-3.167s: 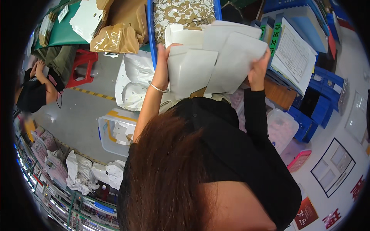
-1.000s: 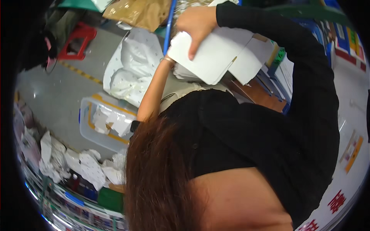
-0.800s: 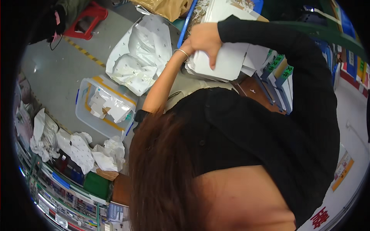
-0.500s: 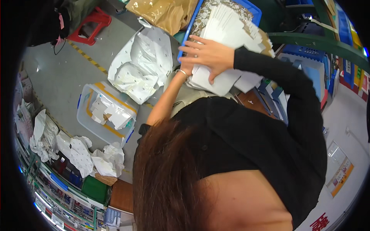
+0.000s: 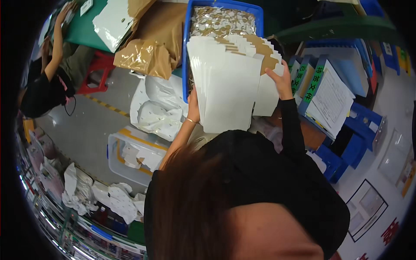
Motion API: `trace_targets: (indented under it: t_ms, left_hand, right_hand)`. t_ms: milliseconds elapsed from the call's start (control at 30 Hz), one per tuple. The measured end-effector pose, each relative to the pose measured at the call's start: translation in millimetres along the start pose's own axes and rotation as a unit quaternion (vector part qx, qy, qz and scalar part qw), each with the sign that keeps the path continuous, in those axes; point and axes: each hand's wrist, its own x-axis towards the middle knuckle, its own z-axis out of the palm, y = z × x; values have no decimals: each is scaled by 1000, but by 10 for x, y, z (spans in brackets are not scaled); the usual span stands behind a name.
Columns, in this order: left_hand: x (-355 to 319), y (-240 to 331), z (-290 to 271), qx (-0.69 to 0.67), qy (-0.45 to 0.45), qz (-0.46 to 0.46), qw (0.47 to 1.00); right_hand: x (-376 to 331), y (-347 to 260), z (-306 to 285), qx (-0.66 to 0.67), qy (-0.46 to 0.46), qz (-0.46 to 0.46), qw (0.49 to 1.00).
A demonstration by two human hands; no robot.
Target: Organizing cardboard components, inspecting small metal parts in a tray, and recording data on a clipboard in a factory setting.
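A fanned stack of white die-cut cardboard sheets [image 5: 227,86] with brown undersides is held between my hands, partly over a blue bin [image 5: 187,43]. My left hand [image 5: 193,108] grips the stack's left edge, its fingers mostly hidden by the sheets. At the right edge, my right hand [image 5: 282,82] holds the sheets with the thumb on top; its other fingers are behind them. Inside the bin lie loose small cardboard scraps [image 5: 223,19], white and brown.
Brown wrapping paper [image 5: 151,56] and a white plastic bag [image 5: 156,108] lie left of the bin. A clear tub [image 5: 121,167] stands on the floor. Blue file holders [image 5: 318,82] are at the right. Another person [image 5: 43,86] works at a green table [image 5: 89,28] near a red stool [image 5: 97,71].
My right hand has moved from lying spread over the sheets to gripping their right edge. The stack now faces up, fanned between both hands. The view has shifted, bringing the other person in.
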Motion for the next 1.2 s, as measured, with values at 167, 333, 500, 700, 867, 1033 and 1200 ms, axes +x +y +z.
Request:
trace_targets:
  t_ms: [167, 333, 500, 700, 867, 1033, 1200]
  left_hand:
    - [-71, -12, 86, 39, 40, 20, 998]
    - [-86, 340, -13, 80, 14, -67, 994]
    - [-77, 758, -66, -112, -15, -147, 983]
    - [-261, 877, -440, -206, -185, -119, 954]
    - [-296, 809, -683, -431, -120, -118, 887]
    - [45, 898, -478, -324, 111, -339, 876]
    - [172, 663, -400, -383, 113, -316, 860]
  right_hand:
    - [-224, 479, -266, 232, -62, 127, 962]
    - [-242, 866, -279, 283, -158, 116, 939]
    - [-240, 976, -311, 311, -176, 158, 921]
    - [-237, 964, -326, 302, -221, 109, 921]
    - [-170, 766, -264, 288, -261, 145, 910]
    - [-113, 474, -85, 243, -283, 140, 917]
    - [-62, 281, 4, 230, -247, 190, 922]
